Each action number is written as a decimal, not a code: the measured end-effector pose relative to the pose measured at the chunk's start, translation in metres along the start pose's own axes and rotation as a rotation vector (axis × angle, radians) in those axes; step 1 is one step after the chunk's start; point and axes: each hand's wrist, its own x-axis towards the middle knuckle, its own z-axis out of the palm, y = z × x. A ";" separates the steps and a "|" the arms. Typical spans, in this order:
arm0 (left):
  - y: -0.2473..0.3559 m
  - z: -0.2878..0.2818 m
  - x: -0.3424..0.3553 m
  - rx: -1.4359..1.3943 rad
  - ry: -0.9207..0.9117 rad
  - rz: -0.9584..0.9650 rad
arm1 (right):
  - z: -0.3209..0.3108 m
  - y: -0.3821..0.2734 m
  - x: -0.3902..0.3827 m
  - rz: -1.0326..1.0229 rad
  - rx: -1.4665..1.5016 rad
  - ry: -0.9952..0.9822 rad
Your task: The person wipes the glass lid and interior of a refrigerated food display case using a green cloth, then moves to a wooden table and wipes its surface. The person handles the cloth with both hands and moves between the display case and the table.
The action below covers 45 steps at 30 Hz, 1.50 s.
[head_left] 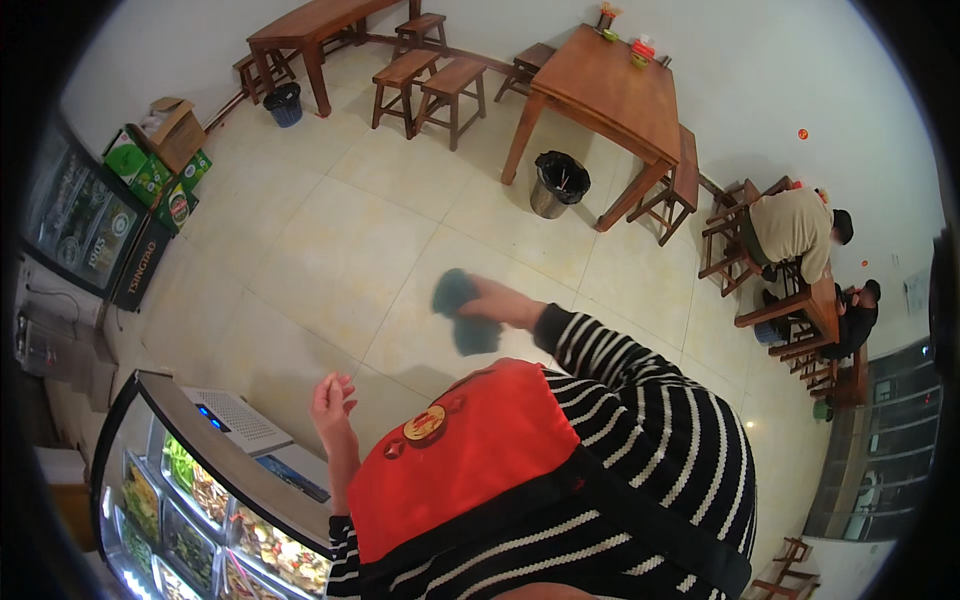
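In the head view, a pale tiled floor [330, 250] is seen stretching to the far wall. At the far side, wooden tables [610, 85] and low wooden stools [430, 85] are set out, and a dark round waste bin [559, 183] lined with a black bag stands just beside the nearer table's leg. A smaller dark bin [285, 103] is placed near the far left table. Green cartons [155, 175] are stacked at the left against the wall, next to a drinks cooler [85, 225]. At the near left, a glass-fronted display case [200, 510] with a curved top is seen, trays of food lit inside it. At the right, two seated people [800, 235] are found at a wooden table.

The lower middle is filled by a red apron [470, 460] worn over a black-and-white striped top, which blocks the floor beneath.

A teal cloth [462, 312], soft, crumpled and blurred, is grasped in the right hand [495, 300], which is held out over the floor, clear of all furniture. The left hand [332, 398] is raised just above the display case, fingers loosely curled, with nothing held.
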 end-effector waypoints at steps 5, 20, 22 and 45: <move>-0.019 0.025 0.042 0.088 -0.150 -0.154 | -0.091 0.045 -0.011 0.115 0.083 0.232; 0.096 0.202 0.282 0.431 -0.288 -0.061 | -0.272 0.018 0.198 0.144 0.399 0.394; 0.091 0.213 0.313 0.514 -0.306 -0.092 | -0.306 -0.001 0.216 0.099 0.426 0.401; 0.188 0.557 0.886 1.161 -0.861 0.466 | -0.600 -0.060 0.370 0.130 0.133 1.447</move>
